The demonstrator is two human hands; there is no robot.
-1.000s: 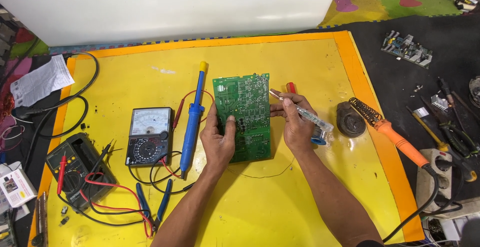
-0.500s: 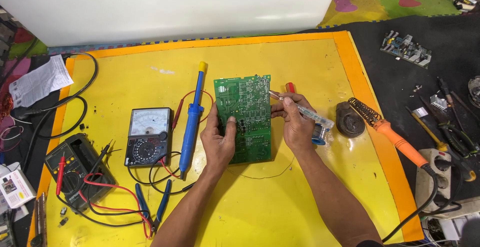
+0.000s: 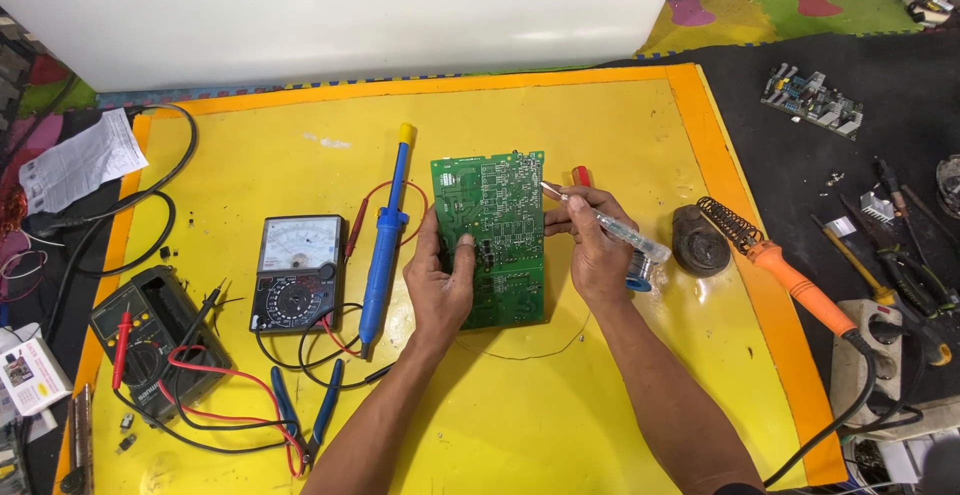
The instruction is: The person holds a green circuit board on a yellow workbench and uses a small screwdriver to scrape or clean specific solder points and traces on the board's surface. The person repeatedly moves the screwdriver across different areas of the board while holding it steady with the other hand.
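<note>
Board: green circuit board (image 3: 497,235) lies near the middle of the yellow mat (image 3: 620,395), solder side up, long edge running away from the person
Left hand: left hand (image 3: 440,280) grips the board's left edge; thumb on top of the board, fingers curled under
Right hand: right hand (image 3: 590,245) closed around a clear-handled screwdriver (image 3: 605,223); its metal tip touches the board's right edge near the top
Left of board: blue solder sucker (image 3: 385,235) with yellow cap, just beside; analog meter (image 3: 297,273) further left; black digital meter (image 3: 145,340) with red and black leads
Right of board: orange soldering iron (image 3: 790,275) in its coil stand, near the mat's edge
</note>
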